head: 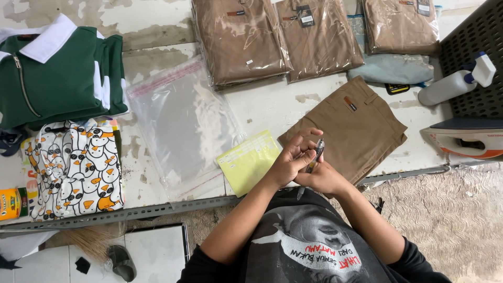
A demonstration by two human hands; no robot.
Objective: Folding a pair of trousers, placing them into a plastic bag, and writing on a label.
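Hands meet at the near edge of the table (272, 105), just over the lower left corner of the unbagged, folded tan trousers (348, 128). The right hand (325, 178) is closed around a pen (315, 156), whose long axis runs up and slightly right, its upper end pointing away from the person toward the trousers and its lower end buried in the grip. The left hand (291, 157) curls over the pen's upper part from the left, fingertips touching it, so both hands are on the pen and neither is free. A yellow paper slip (249, 161) lies flat just left of the left hand, the nearer hand to it. Beyond that lies one empty clear plastic bag (181, 123). Along the far edge three bagged tan garments (238, 39) lie side by side. At far left are one folded green jacket (57, 78) and one penguin-print cloth (76, 167). At right stand one spray bottle (456, 81) and one clothes iron (463, 137).
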